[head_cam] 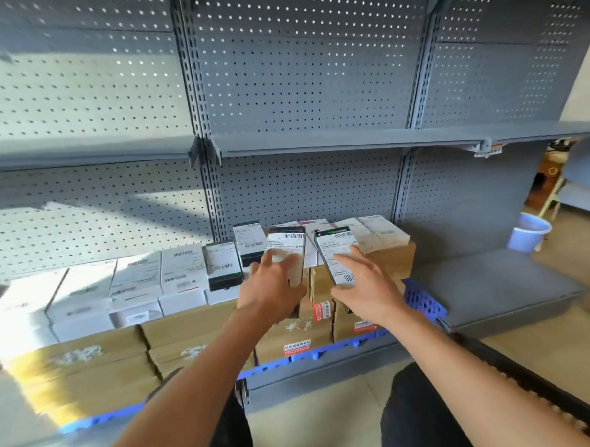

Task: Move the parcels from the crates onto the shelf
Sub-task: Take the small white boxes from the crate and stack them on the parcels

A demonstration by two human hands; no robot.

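Head view. Two slim dark-edged parcels with white barcode labels stand at the centre of the lowest shelf level. The left hand (pixel 273 286) grips the left dark-edged labelled parcel (pixel 288 254), fingers curled over its label and thumb along its side. The right hand (pixel 361 281) grips the right dark-edged labelled parcel (pixel 336 255), fingers spread across the label and thumb beneath. Both parcels are tilted, their upper ends leaning away toward the grey perforated metal shelf unit (pixel 313 85).

Just left of the held pair, two more small dark labelled parcels (pixel 235 257) stand upright. Farther left runs a row of white cardboard boxes (pixel 129 286). Behind the right parcel lies a flat stack of white-labelled packets (pixel 379 234) on a brown carton.

A blue plastic lattice crate (pixel 424 300) sits on the bottom shelf, its rim showing at the right and near edges; brown cardboard cartons with red-and-white stickers (pixel 292 336) fill it. The white boxes rest on top of these cartons.

Far right, a pale blue plastic bucket (pixel 528 233) stands on the floor.
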